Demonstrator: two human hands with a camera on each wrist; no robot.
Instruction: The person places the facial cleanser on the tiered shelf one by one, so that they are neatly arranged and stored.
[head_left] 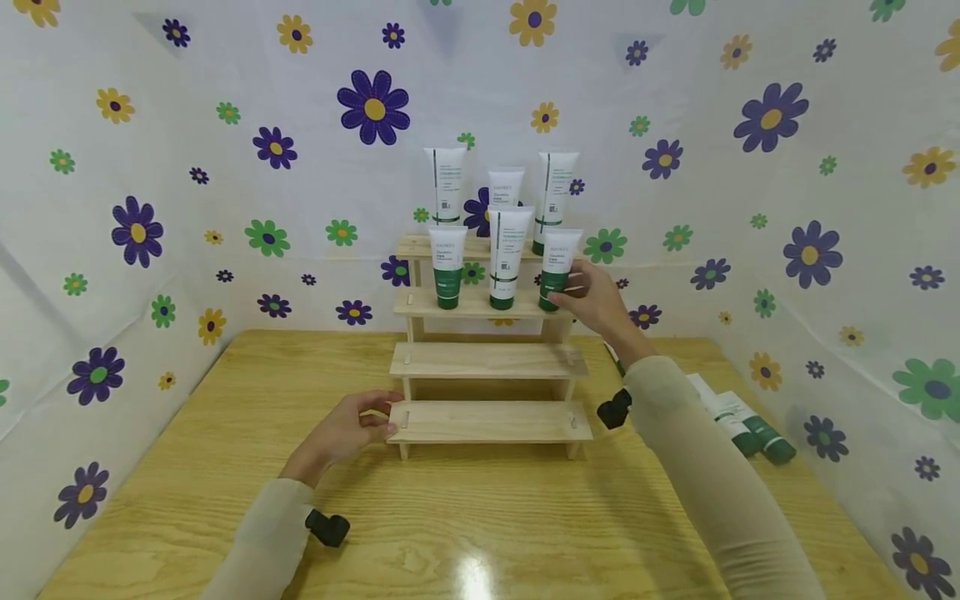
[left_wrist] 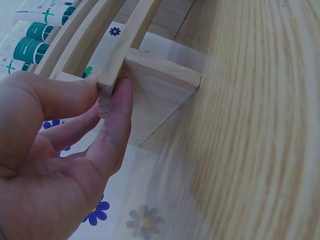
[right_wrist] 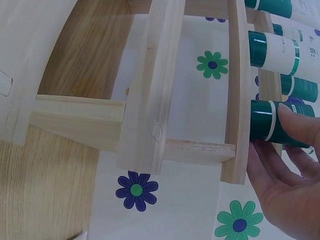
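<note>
A tiered wooden display rack (head_left: pixel 487 360) stands on the table. My left hand (head_left: pixel 352 429) pinches the left end of its lowest step; in the left wrist view, thumb and fingers close on the board's end (left_wrist: pixel 106 92). My right hand (head_left: pixel 600 300) holds a white and green squeeze tube (head_left: pixel 558 257) upright at the right end of the second step from the top. In the right wrist view its green cap (right_wrist: pixel 262 120) meets the board. Beside it on that step are a taller tube (head_left: pixel 510 250) and a short one (head_left: pixel 447 258).
On the top step stand three more tubes, including a tall left one (head_left: pixel 447 179) and a tall right one (head_left: pixel 555 187). More tubes (head_left: pixel 757 425) lie on the table at the right. Flower-patterned cloth (head_left: pixel 480 50) surrounds the wooden table (head_left: pixel 420 533).
</note>
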